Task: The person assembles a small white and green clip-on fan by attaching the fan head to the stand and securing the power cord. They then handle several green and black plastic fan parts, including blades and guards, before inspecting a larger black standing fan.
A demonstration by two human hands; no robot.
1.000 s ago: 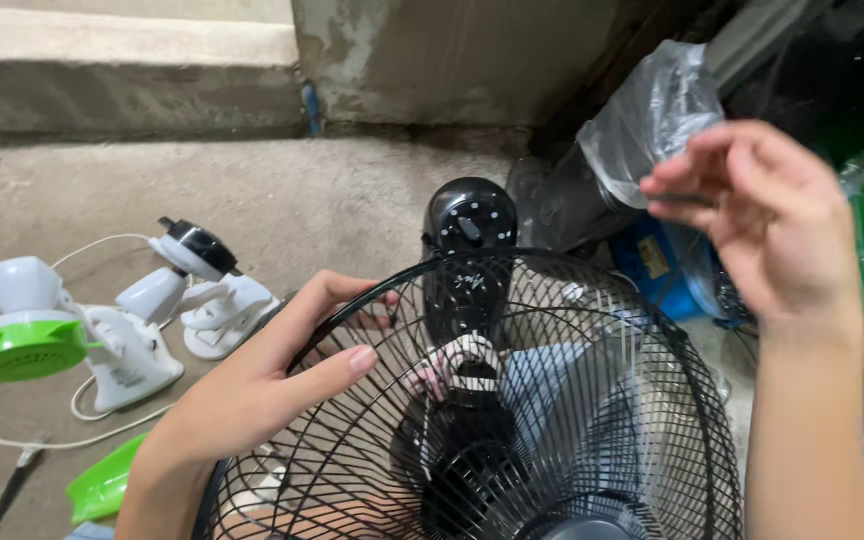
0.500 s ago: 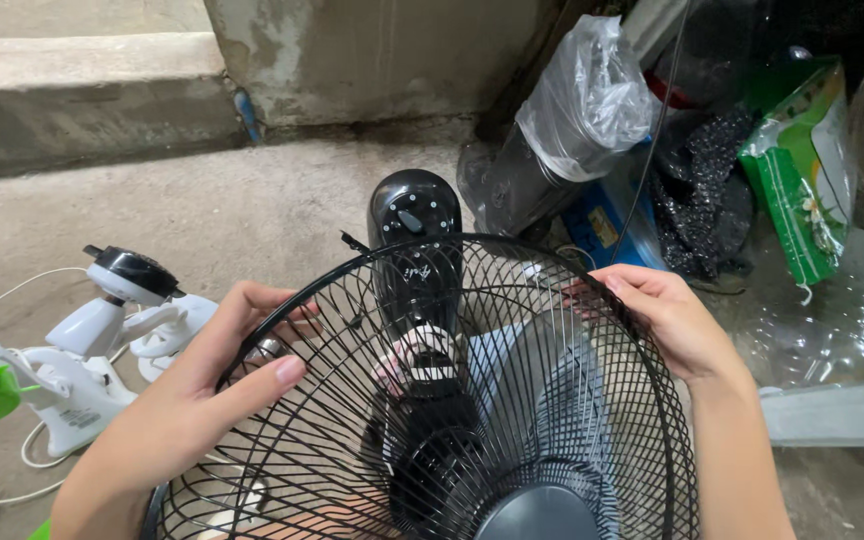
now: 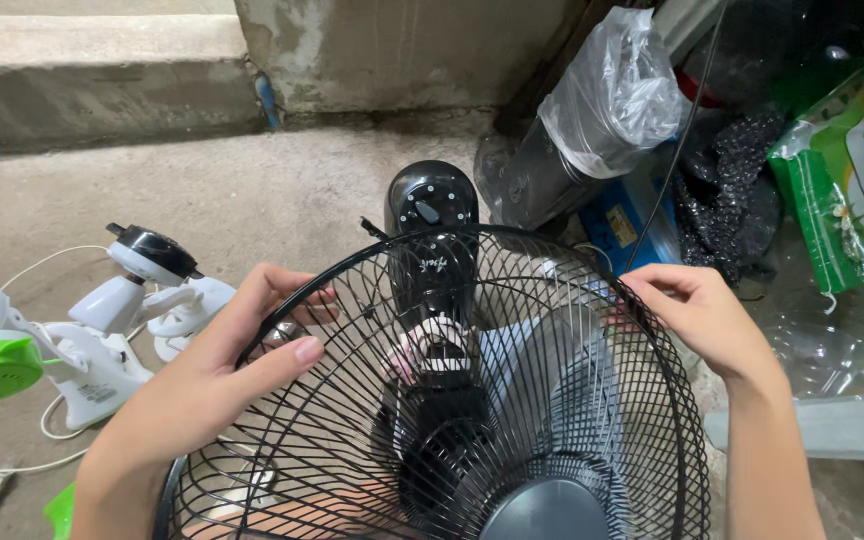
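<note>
In the head view the right hand [image 3: 707,325], which a second ago was lifted clear near the plastic-wrapped bundle [image 3: 602,110], now grasps the right rim of the round black wire fan guard [image 3: 472,400], so both hands grip it, the left hand [image 3: 212,375] clenched on the left rim with its thumb over the wires. The guard stands on the concrete floor [image 3: 252,200] just before the person, face tilted up toward the camera, its axis running through the black motor housing [image 3: 432,215] away toward the wall; small white and green fans [image 3: 62,350] lie at the floor's left edge.
</note>
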